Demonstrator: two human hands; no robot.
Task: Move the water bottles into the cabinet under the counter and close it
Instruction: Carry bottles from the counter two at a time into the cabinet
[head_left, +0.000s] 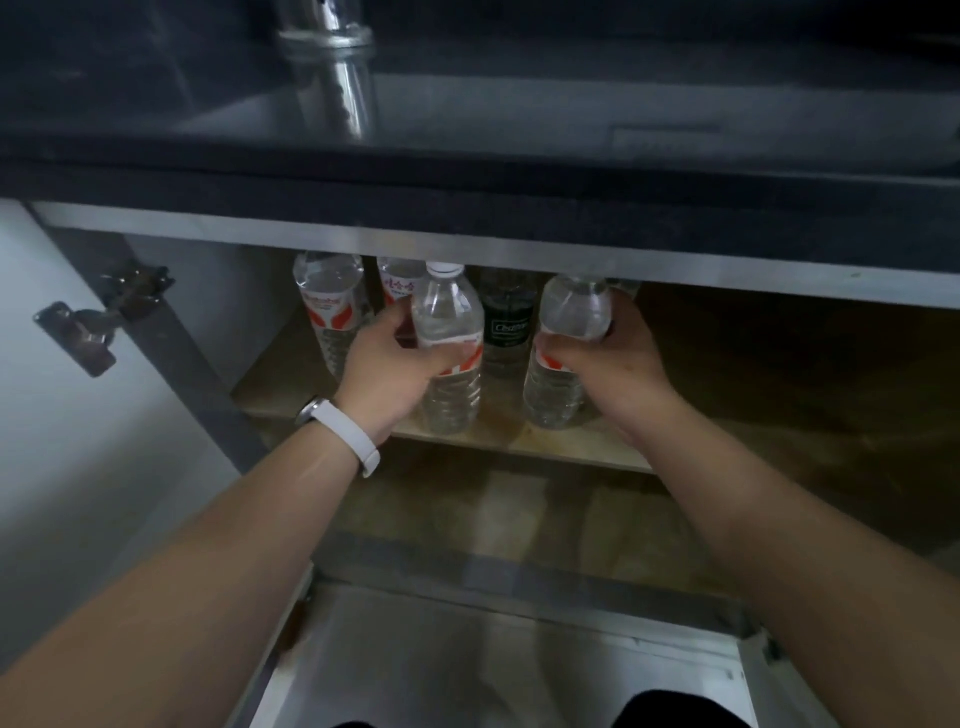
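Inside the open cabinet under the dark counter, my left hand (387, 364) grips a clear water bottle (448, 317) with a white cap and red-and-white label, upright on the wooden shelf (587, 447). My right hand (613, 358) is wrapped around a second clear bottle (566, 317), also standing on the shelf. Behind them stand a red-labelled bottle (330, 306) at the left, another partly hidden one (397, 283), and a dark-labelled bottle (506, 322) between my hands.
The cabinet door (47, 415) hangs open at the left on a metal hinge (98, 322). The black counter edge (519, 208) overhangs the opening, with a chrome tap base (332, 36) above. The shelf's right side (779, 389) is bare wood.
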